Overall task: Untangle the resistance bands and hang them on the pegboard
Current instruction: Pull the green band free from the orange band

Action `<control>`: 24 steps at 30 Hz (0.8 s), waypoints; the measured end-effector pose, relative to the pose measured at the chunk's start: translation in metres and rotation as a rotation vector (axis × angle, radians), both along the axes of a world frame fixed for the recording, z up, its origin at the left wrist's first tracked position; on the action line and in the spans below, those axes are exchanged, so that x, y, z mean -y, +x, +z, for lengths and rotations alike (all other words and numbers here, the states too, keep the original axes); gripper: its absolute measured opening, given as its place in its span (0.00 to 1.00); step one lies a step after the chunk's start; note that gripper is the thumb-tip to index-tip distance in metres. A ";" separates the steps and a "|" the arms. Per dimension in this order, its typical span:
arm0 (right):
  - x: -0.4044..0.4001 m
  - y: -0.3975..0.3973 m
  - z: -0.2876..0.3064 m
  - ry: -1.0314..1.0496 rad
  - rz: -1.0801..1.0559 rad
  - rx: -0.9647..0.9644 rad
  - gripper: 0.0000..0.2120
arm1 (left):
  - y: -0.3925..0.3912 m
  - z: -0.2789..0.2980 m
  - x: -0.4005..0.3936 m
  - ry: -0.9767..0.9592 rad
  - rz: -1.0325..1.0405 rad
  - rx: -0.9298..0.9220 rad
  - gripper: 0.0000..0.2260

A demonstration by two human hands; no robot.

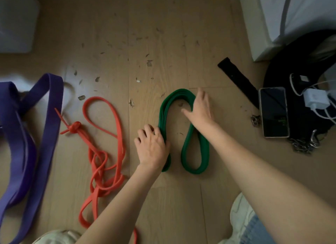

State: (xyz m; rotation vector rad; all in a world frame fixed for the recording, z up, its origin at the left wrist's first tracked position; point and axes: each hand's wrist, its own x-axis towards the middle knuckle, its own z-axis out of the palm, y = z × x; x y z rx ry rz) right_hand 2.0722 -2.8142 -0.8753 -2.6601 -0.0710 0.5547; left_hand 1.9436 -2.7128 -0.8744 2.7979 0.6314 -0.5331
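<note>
A green resistance band point(195, 153) lies folded in an S-shaped bundle on the wooden floor in the middle. My left hand point(152, 147) rests on its left run, fingers curled over the band's edge. My right hand point(200, 107) lies flat on the upper right bend with its fingers spread. To the left, a thin orange band point(103, 144) lies tangled, with a knot point(75, 126) near its upper end. A wide purple band point(45, 134) sprawls at the far left. No pegboard is in view.
A phone point(274, 112) lies at the right beside a metal chain point(303, 144), a black strap point(238, 80), a white charger point(315, 98) and a dark bag point(300, 62). A white cabinet point(263, 25) stands back right. My shoes point(241, 216) show at the bottom edge.
</note>
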 end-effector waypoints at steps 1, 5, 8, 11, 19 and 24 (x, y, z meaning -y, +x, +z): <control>0.005 -0.016 0.002 -0.041 -0.085 -0.040 0.48 | 0.000 0.000 0.000 -0.023 0.021 0.021 0.21; 0.015 -0.084 0.000 -0.180 -0.196 -0.194 0.54 | -0.008 -0.001 0.004 -0.112 0.095 -0.074 0.37; 0.015 -0.098 -0.001 -0.105 -0.143 -0.174 0.47 | -0.020 0.001 0.005 -0.193 0.048 -0.097 0.41; 0.023 -0.094 0.001 -0.083 -0.006 -0.099 0.40 | -0.022 0.003 0.007 -0.427 -0.026 0.030 0.35; 0.064 -0.072 0.016 -0.171 0.134 -0.100 0.32 | -0.006 0.007 0.054 -0.248 0.099 0.032 0.22; 0.048 -0.058 0.017 -0.218 0.073 -0.138 0.37 | 0.003 0.005 0.031 -0.198 0.030 -0.025 0.24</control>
